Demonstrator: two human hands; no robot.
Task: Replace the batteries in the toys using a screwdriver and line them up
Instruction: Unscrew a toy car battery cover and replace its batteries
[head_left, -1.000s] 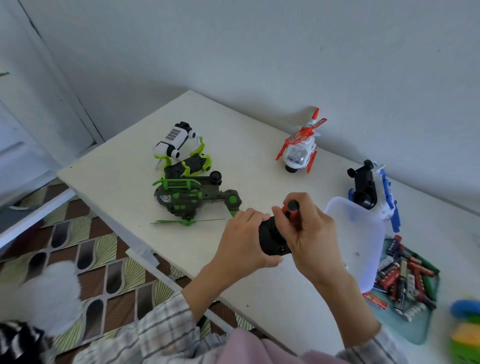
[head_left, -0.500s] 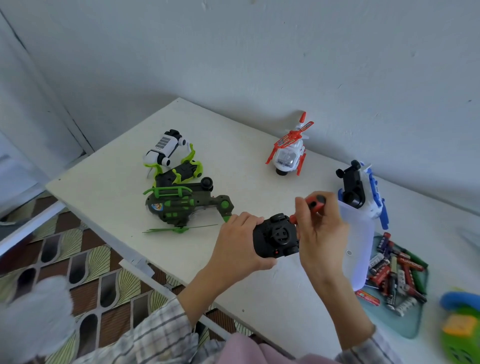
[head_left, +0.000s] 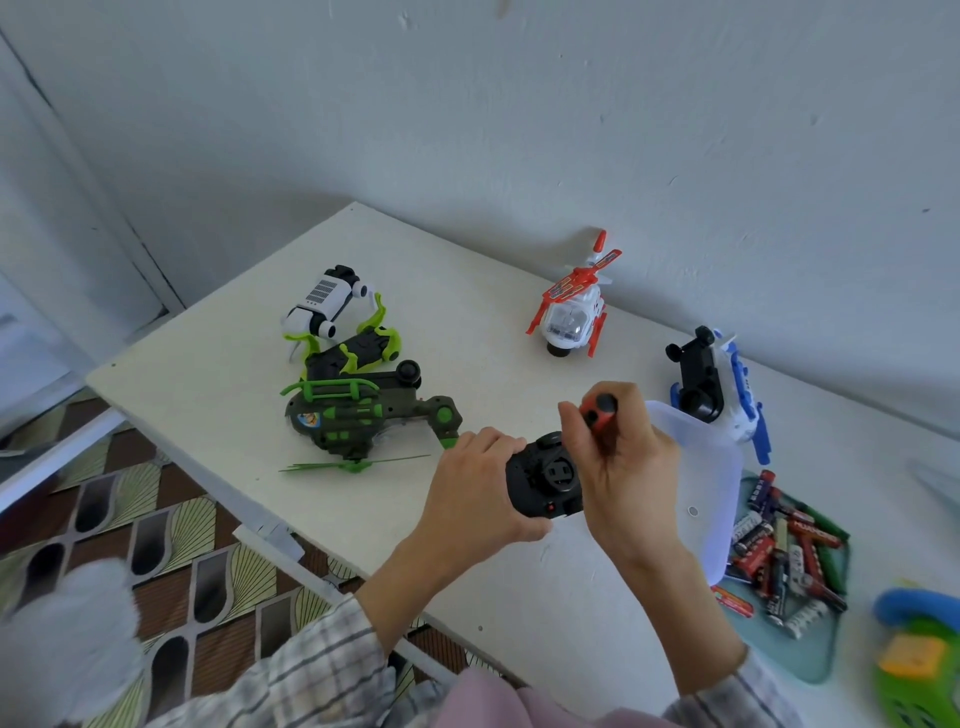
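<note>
Held: black toy (head_left: 543, 480), underside up, above the table's (head_left: 208, 395) near edge, gripped in my left hand (head_left: 475, 488). My right hand (head_left: 623, 462) is curled round the red-and-black screwdriver (head_left: 597, 415), held over the toy; tip hidden. On the table: green helicopter (head_left: 358, 415) and white-and-green toy (head_left: 337, 322) toward the left corner; red-and-white helicopter (head_left: 571, 312) and blue-and-white toy (head_left: 717, 389), lying on its side, along the far edge by the wall. Right end: tray of loose batteries (head_left: 784, 545), with a white lid (head_left: 701, 483) beside it.
</note>
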